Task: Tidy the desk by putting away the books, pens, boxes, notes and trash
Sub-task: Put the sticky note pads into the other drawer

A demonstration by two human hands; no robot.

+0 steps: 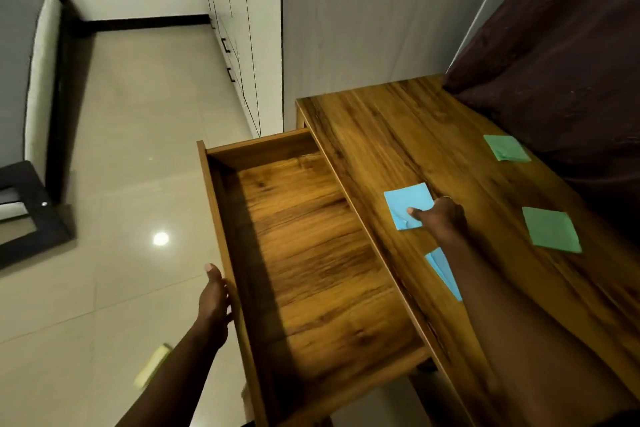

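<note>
Blue note (403, 199) under thumb of right hand (443, 215)

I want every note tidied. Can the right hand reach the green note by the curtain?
Probably yes. The right hand pinches a blue note on the desk, and only bare wood lies between it and that green note.

The right arm (491, 305) covers most of the near blue note (442, 269). A pale thing (152, 369) on the floor (104, 149) is too blurred to name.
</note>
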